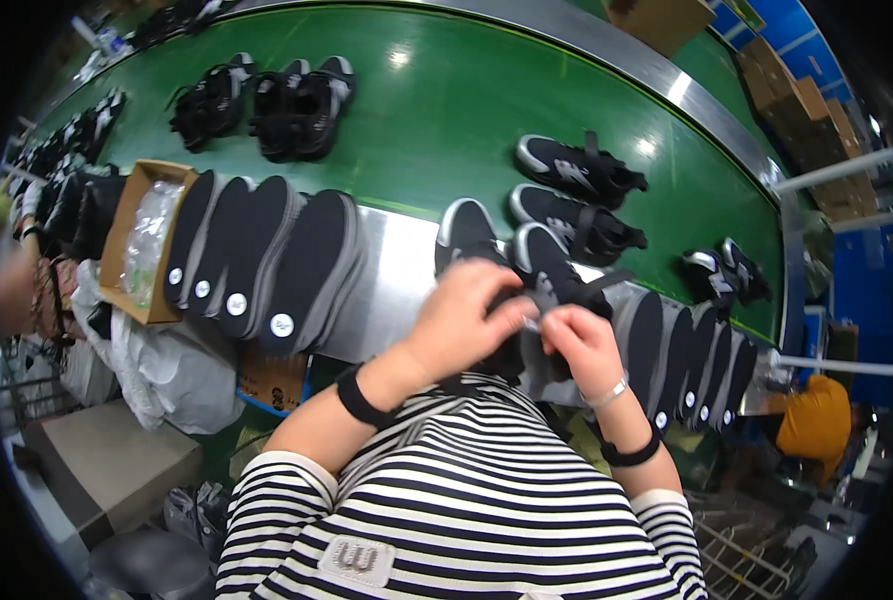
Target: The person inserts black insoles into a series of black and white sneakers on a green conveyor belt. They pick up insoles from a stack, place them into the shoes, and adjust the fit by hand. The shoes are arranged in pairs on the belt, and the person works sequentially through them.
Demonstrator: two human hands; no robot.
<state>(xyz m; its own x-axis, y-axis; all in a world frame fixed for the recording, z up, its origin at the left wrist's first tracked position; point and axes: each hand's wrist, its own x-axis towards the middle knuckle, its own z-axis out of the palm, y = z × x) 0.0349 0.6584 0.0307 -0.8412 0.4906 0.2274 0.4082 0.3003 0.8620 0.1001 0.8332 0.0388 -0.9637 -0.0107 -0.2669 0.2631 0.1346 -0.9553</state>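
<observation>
My left hand is above a black sneaker with a white toe. Its fingers are bent, the thumb reaching toward my right hand. That hand is closed in a pinch beside a second black sneaker. A small pale, shiny bit shows between the two hands, too small and blurred to name. Both sneakers point away from me on a metal ledge, their heels partly hidden by my hands. Dark bands circle both wrists.
Stacks of black insoles lie to the left, beside a cardboard box of clear plastic packets. More insoles line the right. Pairs of sneakers sit on the green conveyor belt. At far right is a person in yellow.
</observation>
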